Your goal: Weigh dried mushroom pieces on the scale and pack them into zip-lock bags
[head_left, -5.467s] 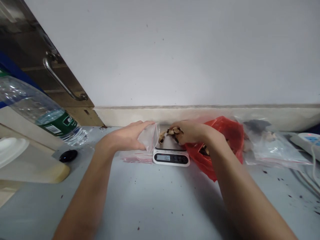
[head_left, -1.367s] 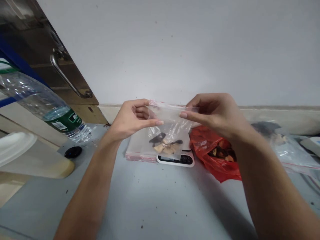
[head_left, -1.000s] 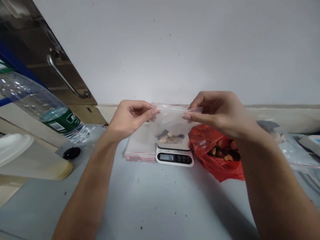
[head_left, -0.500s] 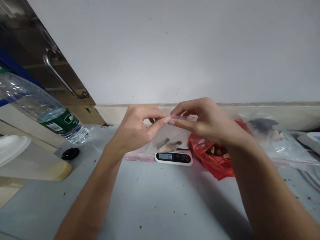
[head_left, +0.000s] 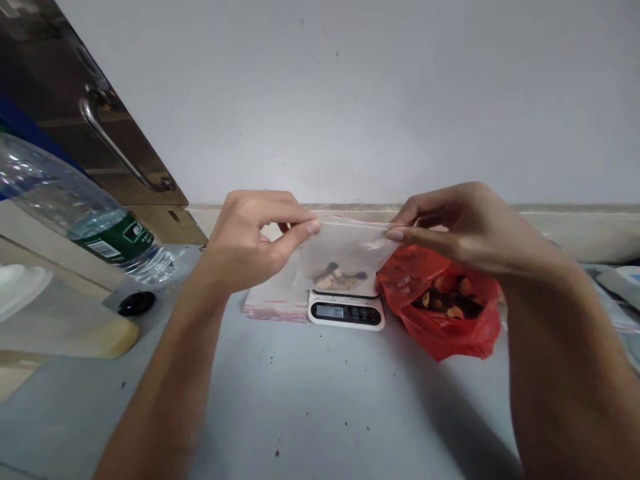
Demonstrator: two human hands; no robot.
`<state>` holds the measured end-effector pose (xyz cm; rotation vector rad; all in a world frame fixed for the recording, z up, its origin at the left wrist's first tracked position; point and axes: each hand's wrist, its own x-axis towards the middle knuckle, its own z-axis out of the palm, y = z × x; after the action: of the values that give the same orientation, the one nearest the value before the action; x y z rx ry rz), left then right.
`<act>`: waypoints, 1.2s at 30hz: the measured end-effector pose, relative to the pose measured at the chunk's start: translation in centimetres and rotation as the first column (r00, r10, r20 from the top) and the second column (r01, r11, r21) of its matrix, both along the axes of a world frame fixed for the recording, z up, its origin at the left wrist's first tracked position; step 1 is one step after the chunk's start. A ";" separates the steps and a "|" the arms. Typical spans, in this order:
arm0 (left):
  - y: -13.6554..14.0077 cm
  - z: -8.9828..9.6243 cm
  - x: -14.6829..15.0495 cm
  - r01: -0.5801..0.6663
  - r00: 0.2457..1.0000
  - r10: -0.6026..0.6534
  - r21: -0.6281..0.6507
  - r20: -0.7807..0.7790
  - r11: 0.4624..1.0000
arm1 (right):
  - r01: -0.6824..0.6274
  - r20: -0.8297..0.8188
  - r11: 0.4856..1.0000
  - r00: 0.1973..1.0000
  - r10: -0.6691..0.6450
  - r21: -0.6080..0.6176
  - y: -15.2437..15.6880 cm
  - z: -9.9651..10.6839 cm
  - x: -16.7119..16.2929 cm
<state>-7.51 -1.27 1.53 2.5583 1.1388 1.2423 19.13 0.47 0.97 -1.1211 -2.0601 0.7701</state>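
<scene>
A translucent zip-lock bag [head_left: 350, 250] hangs between my two hands, with a few dark and pale dried pieces at its bottom. My left hand [head_left: 265, 233] pinches its top left corner. At the top right corner, my right hand [head_left: 450, 223] grips it between thumb and fingers. Just under the bag sits a small white digital scale [head_left: 346, 325], its display reading zero. To the left of the scale lies a stack of empty zip-lock bags [head_left: 275, 303]. An open red plastic bag [head_left: 430, 337] with brown dried pieces stands to the right, below my right hand.
A tilted water bottle [head_left: 115, 233] and a cloudy plastic container [head_left: 60, 320] are at the left, near a black oval object [head_left: 137, 304]. A white wall [head_left: 350, 100] rises behind the grey table [head_left: 300, 400]. Dark specks dot the tabletop.
My hands have moved apart along the zip-lock bag's top edge, the right hand going right, so the bag is now stretched wide. More of the red bag shows.
</scene>
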 end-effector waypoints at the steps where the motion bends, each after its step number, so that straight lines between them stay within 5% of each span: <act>1: 0.0 0.0 0.2 0.001 1.000 -0.001 0.016 -0.008 1.000 | 0.026 0.006 1.000 1.000 -0.026 0.018 0.1 0.0 0.2; 8: 0.1 0.6 2.6 0.042 0.999 -0.038 0.131 -0.032 0.990 | 0.156 0.225 0.984 0.959 -0.172 0.087 -0.6 1.7 2.1; 14: 0.5 1.1 9.1 0.298 0.954 -0.289 0.188 -0.074 0.936 | -0.068 0.383 0.997 0.921 0.072 -0.024 -1.9 3.3 4.0; 18: -0.2 1.1 13.3 0.279 0.960 -0.278 0.270 -0.045 0.921 | -0.047 0.368 0.998 0.928 0.063 -0.052 -2.9 2.5 6.5; 21: -0.6 0.4 14.5 0.207 0.969 -0.240 0.327 0.065 0.922 | 0.048 0.261 0.999 0.964 -0.052 0.024 -4.1 1.8 9.7; 23: -0.7 -0.7 14.6 0.207 0.969 -0.233 0.257 0.078 0.944 | 0.254 0.159 0.955 0.947 -0.278 0.154 -4.9 1.3 12.0; 26: -0.8 -3.4 14.4 0.246 0.954 -0.251 -0.051 -0.166 0.968 | 0.534 0.075 0.758 0.797 -0.599 0.376 -5.3 -0.6 15.0; 28: -1.2 -5.5 14.6 0.195 0.912 -0.244 -0.176 -0.330 0.965 | 0.522 0.161 0.690 0.727 -0.667 0.502 -5.1 -3.0 16.7; 32: -2.6 -9.2 16.0 0.060 0.808 -0.245 -0.339 -0.536 0.939 | 0.334 0.509 0.831 0.669 -0.542 0.445 -4.5 -8.9 18.2; 36: -3.7 -11.5 18.2 0.027 0.787 -0.220 -0.324 -0.576 0.946 | 0.315 0.544 0.841 0.652 -0.529 0.441 -5.1 -11.7 18.5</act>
<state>10.64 -4.94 -9.97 2.7876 1.0982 0.1590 37.62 -4.63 -10.71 -1.7695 -2.1823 -0.2406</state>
